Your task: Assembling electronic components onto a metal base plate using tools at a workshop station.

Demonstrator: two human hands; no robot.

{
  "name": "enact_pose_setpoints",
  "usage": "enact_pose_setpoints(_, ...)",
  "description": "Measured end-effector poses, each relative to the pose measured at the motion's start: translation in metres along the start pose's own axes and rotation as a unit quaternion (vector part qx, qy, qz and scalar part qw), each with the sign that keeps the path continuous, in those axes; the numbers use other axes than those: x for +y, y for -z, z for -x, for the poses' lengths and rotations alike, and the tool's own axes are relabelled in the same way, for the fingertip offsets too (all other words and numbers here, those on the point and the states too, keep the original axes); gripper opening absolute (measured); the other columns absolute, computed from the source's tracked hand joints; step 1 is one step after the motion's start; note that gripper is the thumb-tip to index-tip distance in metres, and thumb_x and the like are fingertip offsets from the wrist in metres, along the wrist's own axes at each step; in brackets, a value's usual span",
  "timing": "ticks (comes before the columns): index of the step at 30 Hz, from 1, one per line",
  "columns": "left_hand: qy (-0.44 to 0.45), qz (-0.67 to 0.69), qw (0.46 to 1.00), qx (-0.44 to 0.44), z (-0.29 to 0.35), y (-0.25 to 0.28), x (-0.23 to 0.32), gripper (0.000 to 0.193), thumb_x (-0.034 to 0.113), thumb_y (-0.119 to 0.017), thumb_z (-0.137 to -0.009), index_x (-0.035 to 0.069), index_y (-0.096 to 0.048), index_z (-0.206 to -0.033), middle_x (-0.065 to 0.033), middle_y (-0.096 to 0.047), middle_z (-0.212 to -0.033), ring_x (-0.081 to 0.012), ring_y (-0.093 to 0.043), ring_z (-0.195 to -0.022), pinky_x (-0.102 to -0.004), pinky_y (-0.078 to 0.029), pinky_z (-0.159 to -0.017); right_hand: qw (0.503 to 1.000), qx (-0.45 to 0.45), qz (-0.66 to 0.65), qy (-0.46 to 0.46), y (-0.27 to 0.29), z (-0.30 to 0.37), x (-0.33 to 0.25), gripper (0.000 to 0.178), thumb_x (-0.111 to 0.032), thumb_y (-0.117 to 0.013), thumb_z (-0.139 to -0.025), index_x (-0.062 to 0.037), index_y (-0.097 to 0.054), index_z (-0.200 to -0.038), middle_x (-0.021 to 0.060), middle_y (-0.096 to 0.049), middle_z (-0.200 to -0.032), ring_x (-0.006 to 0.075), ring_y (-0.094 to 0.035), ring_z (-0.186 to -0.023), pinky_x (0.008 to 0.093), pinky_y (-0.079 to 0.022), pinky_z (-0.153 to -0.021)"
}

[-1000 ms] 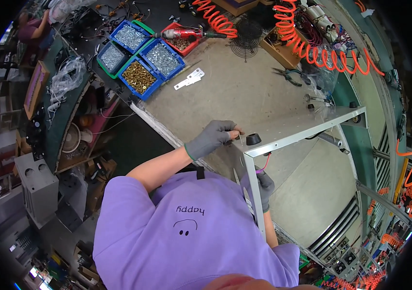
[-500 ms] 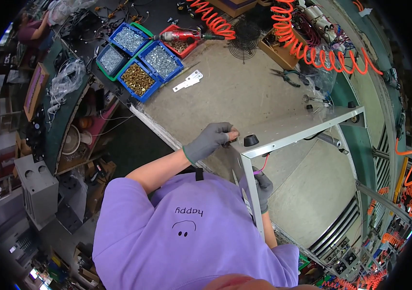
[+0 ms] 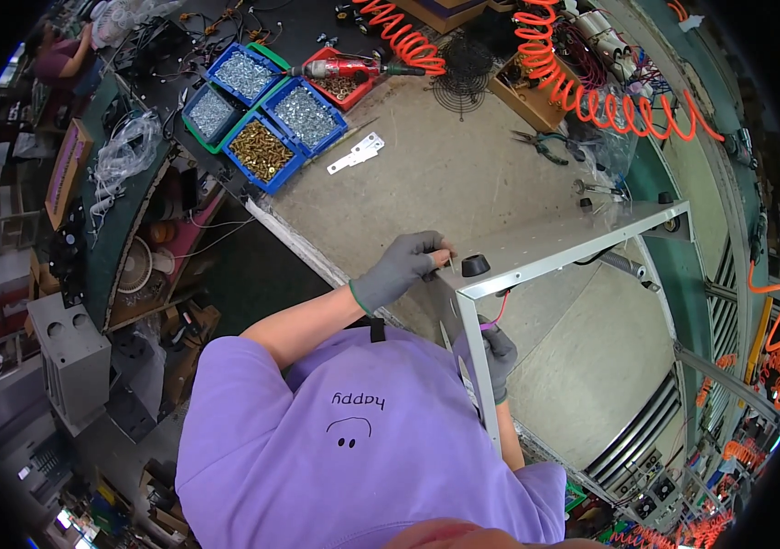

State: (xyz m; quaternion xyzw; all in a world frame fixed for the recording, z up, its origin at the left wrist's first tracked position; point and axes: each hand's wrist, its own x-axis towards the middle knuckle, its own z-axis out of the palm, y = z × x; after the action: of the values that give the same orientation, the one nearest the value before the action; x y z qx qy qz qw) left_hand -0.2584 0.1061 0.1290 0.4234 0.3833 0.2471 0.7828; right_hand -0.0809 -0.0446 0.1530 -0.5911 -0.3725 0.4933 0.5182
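A grey sheet-metal casing (image 3: 573, 249) with black rubber feet stands on its side on the worktable before me. My left hand (image 3: 401, 271), in a grey glove with bare fingertips showing, pinches at the casing's near left corner, beside a black rubber foot (image 3: 476, 266). Whatever lies between those fingertips is too small to make out. Behind the casing's front edge, my right hand (image 3: 500, 353), also gloved, is inside the frame with curled fingers. A red and purple wire (image 3: 502, 309) runs down to it. The casing partly hides these fingers.
Blue bins of silver screws (image 3: 306, 114) and brass-coloured screws (image 3: 262, 152) stand at the far left, with a red power screwdriver (image 3: 344, 68) beside them. A white metal bracket (image 3: 356, 154), pliers (image 3: 543, 146) and a coiled orange air hose (image 3: 591, 101) lie beyond the casing.
My left hand has shifted very slightly at the casing's corner. Otherwise the hands and the casing hold their places.
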Motion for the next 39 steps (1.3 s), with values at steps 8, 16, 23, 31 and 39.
enact_pose_setpoints(8,0.022,-0.012,1.000,0.012,0.001,-0.002,0.005,0.031,0.026,-0.053,-0.087,0.002,-0.057,-0.107,0.0001,-0.055,-0.086,-0.0072,-0.048,-0.073,-0.0228,-0.040,-0.064,1.000,0.000,0.001,-0.004,0.000,0.000,0.003,0.025,-0.009,-0.062,-0.082,0.0048,-0.061,-0.104,0.0071,-0.064,-0.088,0.0114,-0.057,-0.073,0.0244,-0.046,-0.067)
enact_pose_setpoints(16,-0.005,0.016,0.999,0.035,0.005,-0.007,0.017,0.045,0.024,-0.054,-0.086,0.000,-0.045,-0.123,-0.0056,-0.054,-0.095,-0.0099,-0.051,-0.070,-0.0236,-0.045,-0.064,1.000,0.004,0.008,0.008,0.000,0.001,0.004,0.025,-0.009,-0.061,-0.083,0.0050,-0.061,-0.103,0.0070,-0.064,-0.088,0.0113,-0.057,-0.072,0.0245,-0.047,-0.066)
enact_pose_setpoints(23,-0.021,-0.041,0.998,0.031,-0.002,0.001,-0.001,0.048,0.021,-0.054,-0.087,-0.002,-0.038,-0.127,-0.0080,-0.055,-0.102,-0.0116,-0.053,-0.081,-0.0246,-0.046,-0.064,1.000,0.001,0.012,0.024,0.002,0.000,0.005,0.026,-0.012,-0.063,-0.083,0.0054,-0.061,-0.102,0.0071,-0.064,-0.087,0.0107,-0.057,-0.073,0.0239,-0.047,-0.066)
enact_pose_setpoints(31,-0.045,0.111,0.992,-0.031,0.002,0.012,-0.004,0.051,0.014,-0.055,-0.085,0.002,-0.033,-0.130,-0.0126,-0.053,-0.102,-0.0143,-0.056,-0.068,-0.0276,-0.050,-0.062,0.999,-0.001,0.025,0.021,0.003,-0.001,0.006,0.027,-0.014,-0.063,-0.082,0.0051,-0.062,-0.101,0.0062,-0.063,-0.084,0.0105,-0.057,-0.071,0.0237,-0.047,-0.065)
enact_pose_setpoints(39,-0.034,0.007,0.999,-0.030,0.004,0.008,0.015,0.056,0.012,-0.053,-0.082,0.001,-0.031,-0.132,-0.0082,-0.053,-0.104,-0.0109,-0.052,-0.080,-0.0234,-0.045,-0.061,1.000,-0.001,-0.006,0.011,0.002,-0.001,0.005,0.024,-0.011,-0.063,-0.082,0.0047,-0.062,-0.101,0.0061,-0.063,-0.084,0.0105,-0.058,-0.072,0.0236,-0.047,-0.064)
